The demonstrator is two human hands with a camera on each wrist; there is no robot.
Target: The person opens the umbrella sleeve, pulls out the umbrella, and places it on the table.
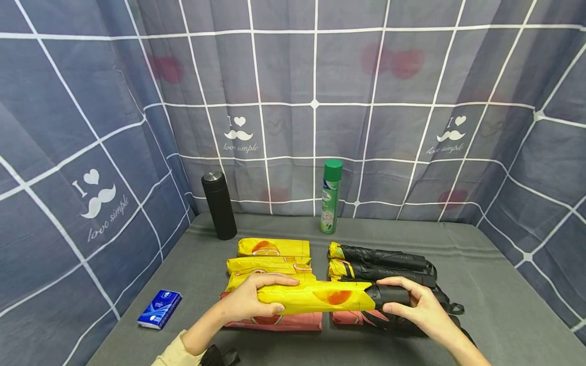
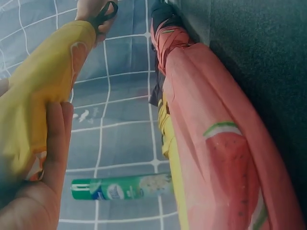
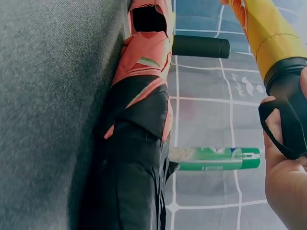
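A folded umbrella [image 1: 320, 297] in a yellow cover with an orange-slice print lies level between both hands, lifted over the others. My left hand [image 1: 249, 300] grips its covered left end, thumb in front and fingers behind. At the other end my right hand [image 1: 418, 302] grips the black handle [image 1: 389, 296], whose wrist loop [image 3: 273, 127] hangs beside the fingers in the right wrist view. Under it lie a pink watermelon-print cover [image 1: 293, 323] and a pink-and-black umbrella [image 1: 352, 317]. Behind are several yellow covers [image 1: 274, 248] on the left and black-and-yellow umbrellas [image 1: 384, 256] on the right.
A black flask [image 1: 220, 206] and a green spray can [image 1: 330, 198] stand at the back of the grey table [image 1: 494, 284]. A blue tissue pack [image 1: 159, 309] lies at the left. Gridded curtains [image 1: 293, 127] enclose the back and sides. Something black [image 1: 220, 356] shows by the left sleeve.
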